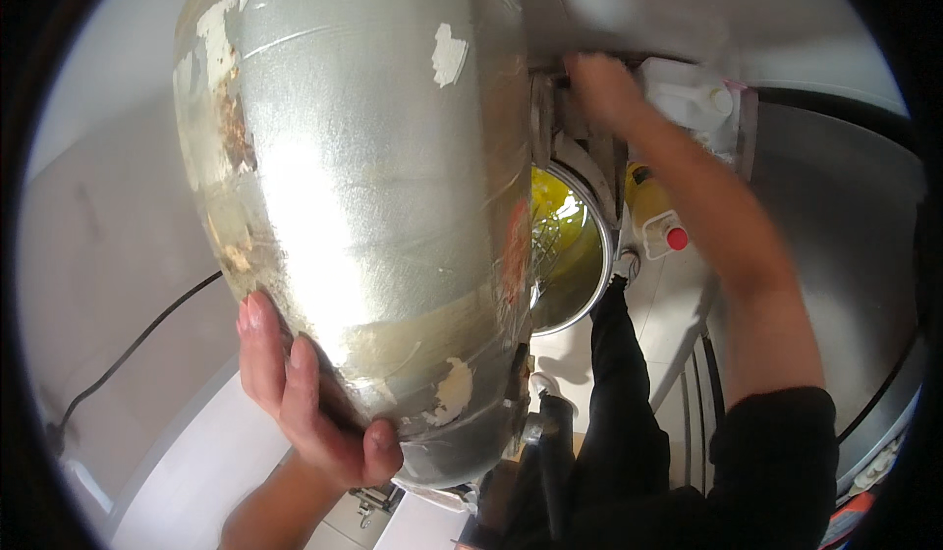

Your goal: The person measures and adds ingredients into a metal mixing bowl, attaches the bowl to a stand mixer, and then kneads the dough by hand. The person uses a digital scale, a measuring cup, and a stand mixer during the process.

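A large, worn machine housing [368, 204], apparently the head of a stand mixer, fills the middle of the head view. Flaking paint, tape and a bright glare mark its surface. My left hand [302, 395] rests on the housing's lower left edge, fingers spread and thumb apart. Beyond the housing's right side, my right hand [600, 89] is blurred near the machine's frame; what its fingers touch is hidden. Below it hangs a round metal bowl [586, 285], partly covered by the housing, with yellow liquid [556, 200] and a wire whisk [544, 244] inside.
A white plastic jug [685, 97] stands past my right forearm. Nearer lies a yellow container with a red cap [676, 238]. A dark cable [147, 333] runs along the left wall. At right is a grey metal surface [832, 204]. My legs and shoes are below, on the tiled floor [652, 292].
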`<action>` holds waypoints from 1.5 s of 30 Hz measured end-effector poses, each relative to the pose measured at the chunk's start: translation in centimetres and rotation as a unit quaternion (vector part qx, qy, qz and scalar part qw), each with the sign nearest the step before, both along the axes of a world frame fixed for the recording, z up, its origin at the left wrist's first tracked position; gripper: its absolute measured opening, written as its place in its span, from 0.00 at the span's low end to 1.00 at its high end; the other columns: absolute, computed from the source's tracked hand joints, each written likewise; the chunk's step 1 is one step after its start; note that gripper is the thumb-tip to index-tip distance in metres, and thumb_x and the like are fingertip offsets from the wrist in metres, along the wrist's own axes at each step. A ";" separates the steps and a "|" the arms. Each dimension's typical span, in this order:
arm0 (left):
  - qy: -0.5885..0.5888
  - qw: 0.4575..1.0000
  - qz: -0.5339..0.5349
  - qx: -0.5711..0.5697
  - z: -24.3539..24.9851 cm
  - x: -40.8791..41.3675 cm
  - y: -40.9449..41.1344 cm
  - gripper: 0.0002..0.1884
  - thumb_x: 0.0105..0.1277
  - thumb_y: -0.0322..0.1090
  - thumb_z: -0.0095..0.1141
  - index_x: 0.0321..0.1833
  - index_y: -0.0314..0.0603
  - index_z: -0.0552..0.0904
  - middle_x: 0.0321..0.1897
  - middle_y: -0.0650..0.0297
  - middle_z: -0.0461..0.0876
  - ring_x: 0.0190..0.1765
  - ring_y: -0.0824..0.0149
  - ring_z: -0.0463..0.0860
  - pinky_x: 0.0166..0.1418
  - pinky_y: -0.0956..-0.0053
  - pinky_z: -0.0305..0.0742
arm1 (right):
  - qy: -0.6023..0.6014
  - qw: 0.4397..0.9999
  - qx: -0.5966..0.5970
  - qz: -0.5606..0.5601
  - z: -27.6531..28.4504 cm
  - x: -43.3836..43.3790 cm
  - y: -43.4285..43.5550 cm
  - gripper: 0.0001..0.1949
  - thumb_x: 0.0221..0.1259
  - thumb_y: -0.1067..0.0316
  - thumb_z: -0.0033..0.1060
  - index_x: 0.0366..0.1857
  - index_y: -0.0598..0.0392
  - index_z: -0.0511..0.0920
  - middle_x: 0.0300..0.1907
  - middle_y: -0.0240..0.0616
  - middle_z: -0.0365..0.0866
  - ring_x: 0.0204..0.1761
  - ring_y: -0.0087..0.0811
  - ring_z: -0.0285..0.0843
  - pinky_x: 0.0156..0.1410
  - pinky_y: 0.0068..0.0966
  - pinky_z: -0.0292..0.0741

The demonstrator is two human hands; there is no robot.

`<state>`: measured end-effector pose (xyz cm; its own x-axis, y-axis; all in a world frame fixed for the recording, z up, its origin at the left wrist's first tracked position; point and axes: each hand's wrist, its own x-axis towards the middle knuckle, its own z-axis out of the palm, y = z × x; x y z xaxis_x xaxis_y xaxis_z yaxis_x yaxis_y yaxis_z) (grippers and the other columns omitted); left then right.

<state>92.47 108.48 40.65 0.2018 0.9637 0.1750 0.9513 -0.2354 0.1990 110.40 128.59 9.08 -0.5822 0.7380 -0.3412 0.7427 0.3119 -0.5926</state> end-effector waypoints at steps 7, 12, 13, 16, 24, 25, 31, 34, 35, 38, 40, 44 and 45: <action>-0.005 1.000 0.018 0.007 -0.2 -0.1 -0.6 0.34 0.62 0.48 0.41 0.65 0.25 0.62 0.65 0.30 0.58 0.68 0.39 0.59 0.70 0.48 0.50 | 0.025 0.999 -0.014 -0.015 5.0 -0.8 1.5 0.15 0.50 0.69 0.57 0.43 0.61 0.77 0.36 0.57 0.81 0.43 0.52 0.80 0.49 0.44 0.76; 0.035 0.999 0.008 -0.032 0.0 -0.1 0.3 0.35 0.63 0.48 0.41 0.66 0.25 0.61 0.65 0.30 0.58 0.69 0.38 0.58 0.71 0.47 0.49 | -0.031 0.998 0.044 0.009 -0.6 -0.5 -5.5 0.12 0.54 0.71 0.54 0.42 0.61 0.77 0.38 0.60 0.79 0.45 0.51 0.80 0.50 0.42 0.76; 0.038 0.998 0.017 -0.039 0.1 -0.2 -0.1 0.35 0.63 0.48 0.41 0.66 0.25 0.60 0.65 0.29 0.58 0.69 0.37 0.58 0.71 0.47 0.49 | -0.044 0.996 -0.046 0.058 3.7 -0.3 -3.9 0.12 0.55 0.69 0.53 0.41 0.62 0.77 0.38 0.59 0.80 0.45 0.51 0.79 0.50 0.42 0.76; 0.021 0.999 0.005 -0.036 0.0 -0.2 0.6 0.34 0.63 0.47 0.41 0.66 0.26 0.61 0.65 0.30 0.57 0.69 0.37 0.58 0.71 0.47 0.48 | -0.005 0.998 -0.049 -0.037 4.1 -0.7 1.0 0.14 0.56 0.66 0.53 0.44 0.62 0.77 0.40 0.57 0.80 0.46 0.52 0.79 0.52 0.42 0.76; 0.027 0.990 0.018 -0.134 0.3 -0.6 0.4 0.41 0.66 0.52 0.37 0.72 0.26 0.43 0.73 0.37 0.34 0.76 0.43 0.36 0.75 0.51 0.31 | -0.002 0.995 -0.088 0.046 4.7 -0.2 0.0 0.12 0.52 0.70 0.55 0.39 0.62 0.78 0.36 0.55 0.81 0.43 0.52 0.80 0.49 0.41 0.77; 0.030 0.989 0.009 -0.141 0.3 -0.5 1.1 0.43 0.66 0.53 0.37 0.72 0.26 0.40 0.73 0.37 0.32 0.76 0.43 0.33 0.74 0.51 0.28 | -0.027 0.996 -0.089 0.004 2.1 0.1 -1.4 0.12 0.50 0.71 0.56 0.39 0.62 0.78 0.36 0.55 0.81 0.43 0.52 0.80 0.48 0.41 0.77; 0.040 0.983 0.036 -0.176 0.3 -0.9 -0.3 0.46 0.64 0.56 0.37 0.72 0.25 0.37 0.73 0.37 0.28 0.75 0.43 0.30 0.74 0.51 0.26 | 0.059 0.996 -0.036 0.061 4.9 -0.5 -0.8 0.14 0.51 0.74 0.53 0.43 0.63 0.76 0.37 0.57 0.81 0.43 0.54 0.80 0.48 0.43 0.78; 0.040 0.983 0.018 -0.176 0.3 -0.5 1.3 0.47 0.64 0.56 0.37 0.72 0.24 0.37 0.73 0.37 0.28 0.75 0.42 0.30 0.74 0.51 0.27 | 0.005 0.999 -0.021 -0.026 -1.6 -0.4 -2.0 0.10 0.53 0.73 0.54 0.37 0.62 0.80 0.36 0.58 0.81 0.41 0.51 0.82 0.47 0.42 0.78; 0.044 0.983 0.011 -0.179 0.2 -0.6 1.7 0.47 0.63 0.56 0.37 0.72 0.24 0.36 0.73 0.36 0.28 0.75 0.42 0.30 0.74 0.51 0.27 | -0.012 0.998 -0.016 -0.055 -4.3 -0.7 -3.1 0.09 0.54 0.72 0.54 0.35 0.62 0.81 0.35 0.58 0.81 0.40 0.50 0.82 0.46 0.42 0.79; 0.039 0.982 0.034 -0.179 0.0 -0.9 0.2 0.47 0.63 0.56 0.37 0.71 0.23 0.36 0.72 0.36 0.27 0.75 0.42 0.30 0.74 0.51 0.27 | -0.008 0.998 0.017 0.058 4.0 -1.0 -2.3 0.10 0.47 0.74 0.57 0.35 0.63 0.80 0.35 0.54 0.82 0.41 0.52 0.81 0.48 0.42 0.78; 0.038 0.982 0.033 -0.182 0.3 -0.8 0.6 0.47 0.64 0.56 0.37 0.72 0.24 0.36 0.73 0.36 0.28 0.75 0.43 0.30 0.74 0.51 0.27 | -0.017 0.996 -0.066 0.065 5.4 -0.6 -0.9 0.08 0.49 0.73 0.56 0.34 0.62 0.81 0.35 0.54 0.82 0.41 0.51 0.81 0.47 0.42 0.78; 0.046 0.981 0.021 -0.185 0.3 -0.5 1.7 0.47 0.64 0.57 0.37 0.72 0.25 0.36 0.73 0.37 0.28 0.75 0.43 0.30 0.74 0.51 0.27 | -0.076 0.995 -0.029 -0.062 -1.1 -1.5 -5.5 0.10 0.49 0.72 0.56 0.35 0.61 0.81 0.37 0.53 0.82 0.43 0.48 0.82 0.47 0.41 0.77; 0.045 0.981 0.034 -0.186 0.3 -0.5 1.0 0.47 0.64 0.57 0.37 0.72 0.26 0.36 0.73 0.37 0.28 0.75 0.42 0.31 0.74 0.51 0.27 | -0.061 0.997 -0.048 0.010 1.9 -1.6 -3.8 0.10 0.49 0.73 0.55 0.35 0.61 0.81 0.37 0.54 0.82 0.43 0.48 0.81 0.48 0.41 0.77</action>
